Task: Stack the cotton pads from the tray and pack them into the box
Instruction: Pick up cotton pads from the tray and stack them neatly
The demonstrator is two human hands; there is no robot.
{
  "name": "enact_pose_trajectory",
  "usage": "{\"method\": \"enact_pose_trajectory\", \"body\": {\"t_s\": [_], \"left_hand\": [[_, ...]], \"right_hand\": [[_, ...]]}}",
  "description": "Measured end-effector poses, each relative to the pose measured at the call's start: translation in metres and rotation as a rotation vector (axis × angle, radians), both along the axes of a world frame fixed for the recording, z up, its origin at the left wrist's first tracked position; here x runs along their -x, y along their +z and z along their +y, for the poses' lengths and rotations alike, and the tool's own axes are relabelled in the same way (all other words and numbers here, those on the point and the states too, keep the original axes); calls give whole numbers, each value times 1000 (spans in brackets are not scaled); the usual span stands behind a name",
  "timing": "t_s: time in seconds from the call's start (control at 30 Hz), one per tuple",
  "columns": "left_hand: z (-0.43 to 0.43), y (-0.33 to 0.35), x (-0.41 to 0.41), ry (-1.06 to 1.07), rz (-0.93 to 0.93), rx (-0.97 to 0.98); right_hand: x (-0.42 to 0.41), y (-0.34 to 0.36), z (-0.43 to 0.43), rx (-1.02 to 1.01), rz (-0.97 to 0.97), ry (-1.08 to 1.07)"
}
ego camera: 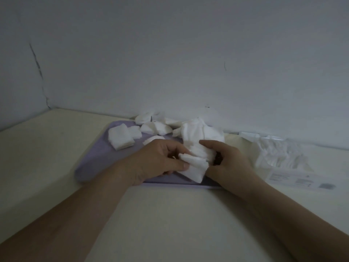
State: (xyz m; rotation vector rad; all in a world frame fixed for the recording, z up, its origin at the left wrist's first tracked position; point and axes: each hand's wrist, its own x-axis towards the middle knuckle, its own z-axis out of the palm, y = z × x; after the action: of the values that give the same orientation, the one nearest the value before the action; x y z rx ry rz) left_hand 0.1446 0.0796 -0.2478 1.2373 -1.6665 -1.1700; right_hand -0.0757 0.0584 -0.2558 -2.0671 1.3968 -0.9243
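Note:
A lilac tray (98, 163) lies on the table against the wall. Loose white cotton pads (156, 127) are scattered along its far side, and a taller heap of pads (200, 131) rises at the back right. A small squared stack of pads (120, 138) rests at the tray's back left. My left hand (158, 159) and my right hand (226, 161) meet over the tray's near edge, both gripping one bunch of cotton pads (196, 167) held between them. The clear plastic box (294, 167) with pads inside lies to the right of the tray.
A pale wall runs right behind the tray and box. The cream table top (47, 148) stretches out left of the tray and toward me. A label with small print is on the box's near side (302, 179).

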Motion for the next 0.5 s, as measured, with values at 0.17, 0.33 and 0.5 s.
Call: {"method": "enact_pose_trajectory", "body": {"t_s": [0.17,0.33,0.5], "left_hand": [[-3,-7,7,105,-50,62],[-3,-6,6,120,8,9],[-4,-10,6,104,40,64]], "right_hand": [[5,-5,-4,-12,-162,11],[4,-7,-5,-10,-228,31],[3,-7,-7,3,-218,62]]}}
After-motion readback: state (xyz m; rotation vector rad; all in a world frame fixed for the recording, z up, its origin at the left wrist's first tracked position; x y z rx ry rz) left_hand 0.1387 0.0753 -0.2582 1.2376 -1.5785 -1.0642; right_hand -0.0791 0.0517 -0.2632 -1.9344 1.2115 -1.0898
